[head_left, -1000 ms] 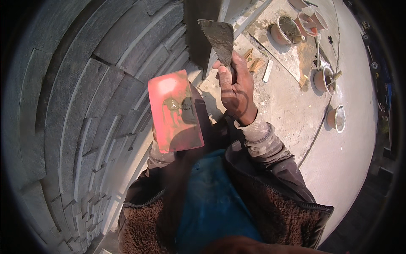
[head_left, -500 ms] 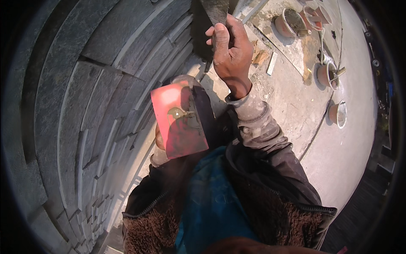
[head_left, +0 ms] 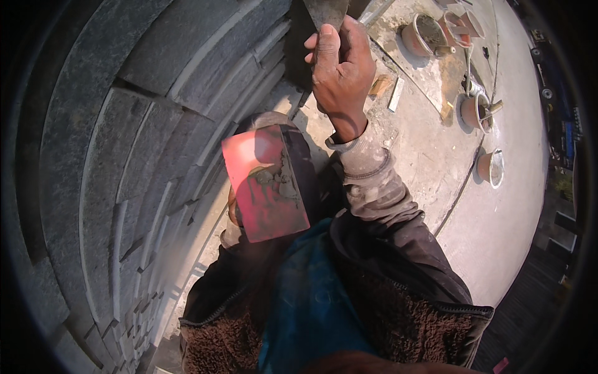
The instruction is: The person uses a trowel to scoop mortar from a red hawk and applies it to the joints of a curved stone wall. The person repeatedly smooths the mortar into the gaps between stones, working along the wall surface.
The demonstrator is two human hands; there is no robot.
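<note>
My right hand (head_left: 342, 71) is raised near the far end of the stone-clad wall (head_left: 146, 131). Its fingers are closed on a putty knife (head_left: 326, 10), whose grey blade widens away from the thumb and runs out at the top edge. Below and to the left, a pink-red rectangular hawk (head_left: 268, 209) carries a small smear of grey mortar (head_left: 283, 177). My left hand (head_left: 234, 207) supports it from beneath, closed around its underside. The board hides most of that hand, with only a bit showing at its left edge.
Several mortar buckets stand on the concrete floor (head_left: 430, 162) at the right, among them one filled with grey mix (head_left: 430, 28) and one with a handled tool (head_left: 476, 112). A pale strip (head_left: 395, 93) and brown scraps (head_left: 381, 84) lie near my right wrist.
The hawk has dropped slightly toward me, and its mortar smear sits in a different light. My right hand stays closed on the putty knife, with little movement.
</note>
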